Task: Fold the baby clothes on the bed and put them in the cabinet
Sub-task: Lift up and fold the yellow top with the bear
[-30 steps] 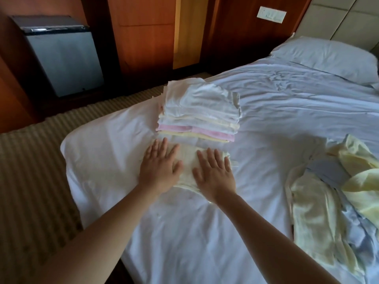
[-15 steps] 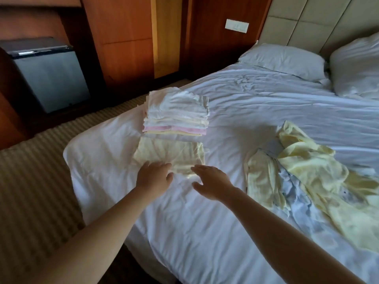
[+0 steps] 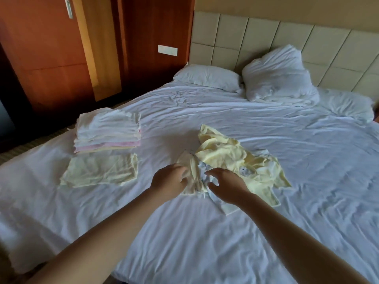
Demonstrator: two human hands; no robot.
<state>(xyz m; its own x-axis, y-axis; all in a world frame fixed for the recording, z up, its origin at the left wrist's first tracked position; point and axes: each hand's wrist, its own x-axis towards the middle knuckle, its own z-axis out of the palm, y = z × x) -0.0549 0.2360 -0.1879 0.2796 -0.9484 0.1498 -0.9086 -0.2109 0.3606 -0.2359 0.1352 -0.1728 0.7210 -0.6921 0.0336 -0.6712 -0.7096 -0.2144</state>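
Observation:
A loose pile of unfolded baby clothes [image 3: 223, 154], pale yellow with a white-and-blue piece, lies mid-bed. My left hand [image 3: 169, 179] curls its fingers into a cream garment [image 3: 191, 177] at the pile's near left edge. My right hand [image 3: 227, 185] rests on the white-and-blue piece [image 3: 205, 178], thumb and fingers spread apart around bunched cloth. A folded pale yellow garment [image 3: 100, 171] lies flat to the left. Behind it stands a stack of folded clothes [image 3: 108, 130], white, cream and pink.
The white bed sheet [image 3: 205, 232] is wrinkled. Two pillows [image 3: 207, 76] lie against the padded headboard [image 3: 266, 31]. Wooden cabinet doors [image 3: 47, 48] stand past the bed's left side, with striped carpet [image 3: 12, 150] below.
Both hands left the folded yellow garment and moved right to the loose pile. My view swung right and up, bringing the headboard and pillows into sight.

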